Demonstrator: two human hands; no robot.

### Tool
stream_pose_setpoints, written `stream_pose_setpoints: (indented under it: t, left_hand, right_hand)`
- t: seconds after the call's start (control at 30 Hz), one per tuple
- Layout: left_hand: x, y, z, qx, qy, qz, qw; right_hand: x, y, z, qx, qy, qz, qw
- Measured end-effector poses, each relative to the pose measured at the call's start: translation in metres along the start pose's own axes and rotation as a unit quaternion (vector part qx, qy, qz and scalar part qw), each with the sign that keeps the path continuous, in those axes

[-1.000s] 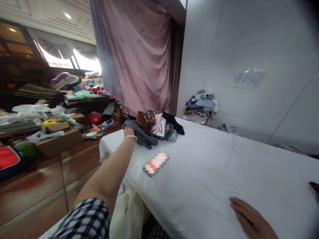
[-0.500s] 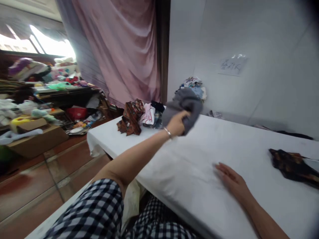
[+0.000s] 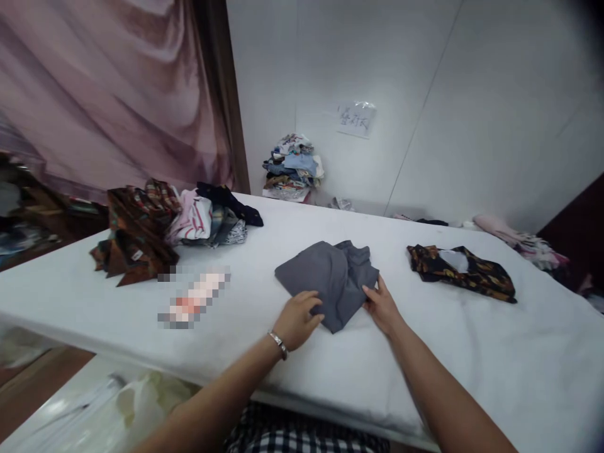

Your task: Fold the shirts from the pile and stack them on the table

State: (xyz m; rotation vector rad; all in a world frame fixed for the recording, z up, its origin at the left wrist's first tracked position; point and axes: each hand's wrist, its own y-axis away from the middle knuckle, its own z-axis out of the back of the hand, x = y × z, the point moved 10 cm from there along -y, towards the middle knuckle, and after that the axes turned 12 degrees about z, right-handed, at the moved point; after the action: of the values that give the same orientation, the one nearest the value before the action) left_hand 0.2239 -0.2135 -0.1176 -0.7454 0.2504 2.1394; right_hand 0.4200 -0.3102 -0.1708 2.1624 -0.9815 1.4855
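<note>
A grey garment (image 3: 325, 277), crumpled and partly folded over, lies on the white-covered table (image 3: 264, 371) in front of me. My left hand (image 3: 298, 319), with a bracelet at the wrist, is at its near left edge, fingers slightly bent and apart. At the near right edge, my right hand (image 3: 381, 306) pinches the cloth between thumb and fingers. To the right lies a dark patterned shirt (image 3: 481, 277), folded, with a pale patch at its collar.
On the left are a brown patterned garment (image 3: 136, 245), a pink and white garment (image 3: 191, 220) and a dark navy one (image 3: 231, 202). A clothes stack (image 3: 295, 167) stands beyond the far edge, by the wall. A pixelated patch (image 3: 193, 299) hides something on the table.
The grey garment has gone from being held up in my left hand to lying on the table. My right hand has come to its edge. The view has turned right.
</note>
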Motion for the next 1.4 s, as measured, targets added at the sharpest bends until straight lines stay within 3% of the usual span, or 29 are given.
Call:
stream_pose_setpoints:
  t: [0.1, 0.23, 0.37, 0.53, 0.67, 0.73, 0.8, 0.9, 0.97, 1.07, 1.13, 1.2, 1.33, 1.4]
  left_hand:
    - [0.019, -0.012, 0.018, -0.050, -0.051, 0.068, 0.995]
    - [0.018, -0.039, 0.027, -0.059, -0.105, 0.099, 0.988]
    - [0.014, -0.068, 0.016, -0.035, -0.115, 0.119, 0.986]
    - [0.015, -0.084, 0.004, -0.016, -0.104, 0.129, 0.986]
    - [0.019, -0.062, 0.033, -0.057, -0.075, 0.134, 0.987]
    - [0.024, -0.033, 0.060, -0.114, -0.053, 0.123, 0.984]
    - [0.034, 0.003, 0.078, -0.151, -0.036, 0.107, 0.982]
    - [0.056, 0.048, 0.067, -0.079, -0.041, 0.089, 0.992]
    - [0.070, 0.067, 0.049, -0.017, -0.047, 0.092, 0.995]
    - [0.081, 0.075, 0.037, 0.012, -0.058, 0.107, 0.992]
    - [0.075, 0.071, 0.035, 0.016, -0.063, 0.101, 0.993]
    - [0.063, 0.066, 0.035, 0.021, -0.058, 0.083, 0.995]
    - [0.037, 0.068, 0.025, 0.065, -0.029, 0.034, 0.997]
    - [0.032, 0.072, 0.021, 0.083, -0.019, 0.019, 0.996]
  right_hand:
    - [0.001, -0.002, -0.001, 0.001, 0.028, 0.025, 0.999]
    - [0.006, -0.001, -0.015, 0.072, 0.099, 0.085, 0.989]
    - [0.007, 0.003, -0.023, 0.102, 0.202, 0.105, 0.968]
    - [0.008, 0.004, -0.019, 0.082, 0.225, 0.102, 0.965]
    - [0.005, 0.003, -0.010, 0.055, 0.196, 0.062, 0.977]
    - [0.006, 0.006, -0.009, 0.057, 0.167, 0.039, 0.984]
    - [0.005, 0.013, -0.013, 0.097, 0.175, -0.008, 0.980]
    - [0.000, 0.033, -0.020, 0.220, 0.286, -0.102, 0.927]
    - [0.010, 0.037, -0.022, 0.269, 0.377, -0.095, 0.881]
    - [0.048, 0.011, -0.029, 0.219, 0.464, 0.048, 0.857]
    - [0.070, -0.013, -0.037, 0.158, 0.492, 0.145, 0.844]
    - [0.078, -0.039, -0.047, 0.117, 0.532, 0.204, 0.813]
    - [0.052, -0.081, -0.067, 0.156, 0.644, 0.196, 0.723]
    - [0.038, -0.091, -0.071, 0.182, 0.667, 0.175, 0.701]
